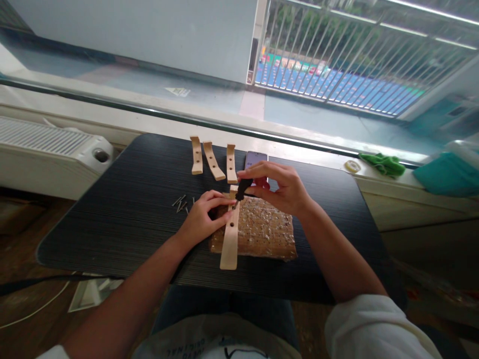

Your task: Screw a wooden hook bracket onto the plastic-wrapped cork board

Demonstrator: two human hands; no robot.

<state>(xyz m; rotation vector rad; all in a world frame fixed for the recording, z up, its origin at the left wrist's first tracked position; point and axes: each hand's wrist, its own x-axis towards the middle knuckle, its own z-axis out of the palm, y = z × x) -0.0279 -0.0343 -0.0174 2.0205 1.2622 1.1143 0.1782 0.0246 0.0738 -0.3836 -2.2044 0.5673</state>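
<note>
Presently | right grip (280, 183): holding one screwdriver (244, 190) | left grip (205, 213): holding one wooden piece (230, 237) | three more pieces (212, 162) beyond

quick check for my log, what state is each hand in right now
Left hand: touching the wooden piece; whether it grips anything can't be told.
Right hand: closed, holding the black-handled screwdriver, tip down at the wood.
</note>
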